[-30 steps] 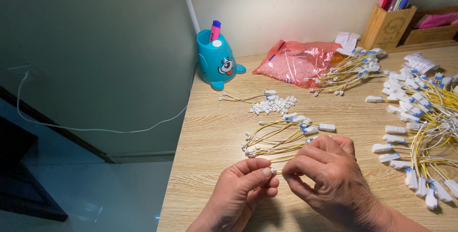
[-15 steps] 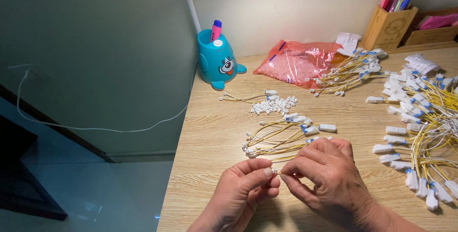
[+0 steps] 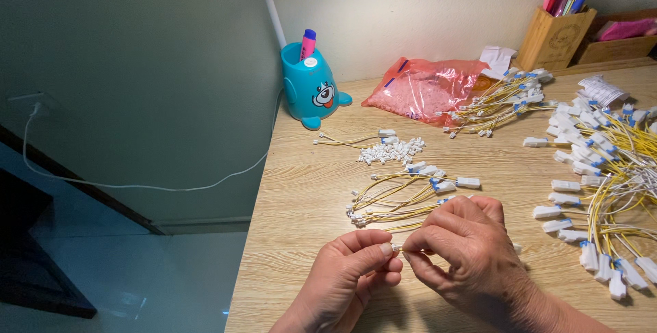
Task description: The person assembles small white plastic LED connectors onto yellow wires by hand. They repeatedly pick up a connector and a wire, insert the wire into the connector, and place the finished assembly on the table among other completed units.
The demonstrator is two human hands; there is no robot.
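My left hand (image 3: 352, 271) and my right hand (image 3: 462, 247) meet near the front edge of the wooden table (image 3: 308, 203). Their fingertips pinch the end of a thin yellow wire with a small white connector (image 3: 397, 248) between them. Just beyond my hands lies a small bundle of yellow wires with white and blue plugs (image 3: 404, 193). A little heap of tiny white connectors (image 3: 391, 151) sits further back.
A large pile of yellow wires with white plugs (image 3: 602, 175) covers the right side. Another wire bundle (image 3: 503, 104) lies by a pink plastic bag (image 3: 424, 90). A teal animal-shaped pen holder (image 3: 309, 86) and a wooden pen box (image 3: 553, 35) stand at the back.
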